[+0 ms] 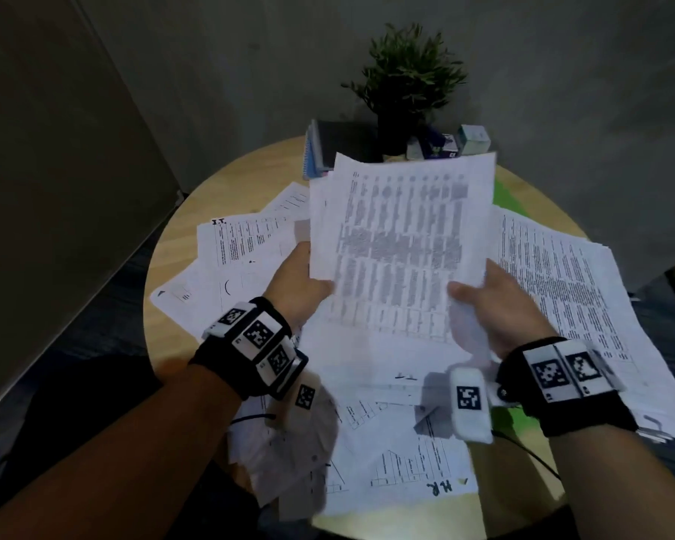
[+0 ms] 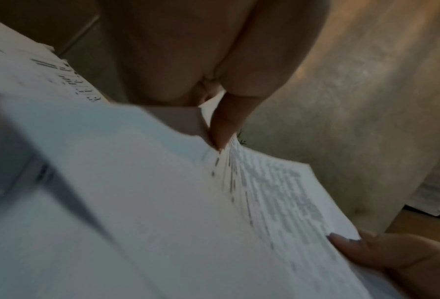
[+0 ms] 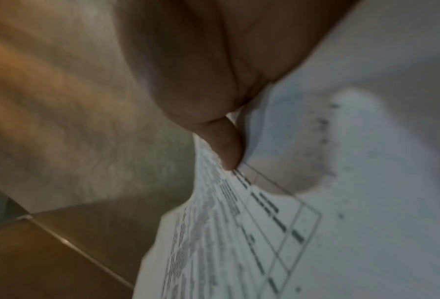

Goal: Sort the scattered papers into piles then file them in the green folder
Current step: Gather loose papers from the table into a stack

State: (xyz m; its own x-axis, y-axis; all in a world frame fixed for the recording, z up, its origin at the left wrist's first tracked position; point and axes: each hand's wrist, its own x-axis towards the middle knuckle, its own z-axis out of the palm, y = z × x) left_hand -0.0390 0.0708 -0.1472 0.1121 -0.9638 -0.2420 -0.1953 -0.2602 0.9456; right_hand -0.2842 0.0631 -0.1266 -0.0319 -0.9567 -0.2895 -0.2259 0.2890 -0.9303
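Observation:
Both hands hold a small sheaf of printed sheets (image 1: pixel 402 243) raised above the table. My left hand (image 1: pixel 299 284) grips its lower left edge, thumb on top; the thumb (image 2: pixel 226 123) presses the paper (image 2: pixel 277 198) in the left wrist view. My right hand (image 1: pixel 488 302) pinches the lower right corner, its thumb (image 3: pixel 226 145) on the printed table sheet (image 3: pixel 252 232). More loose papers (image 1: pixel 234 247) lie scattered below. A thick pile of printed sheets (image 1: pixel 585 305) lies at the right. Bits of the green folder (image 1: pixel 503 198) show under the papers.
The round wooden table (image 1: pixel 172 243) carries a potted plant (image 1: pixel 406 83), a stack of spiral notebooks (image 1: pixel 328 150) and small boxes (image 1: pixel 445 146) at its far edge. Papers marked "H.R." (image 1: pixel 406 473) lie near the front edge. Grey walls stand behind.

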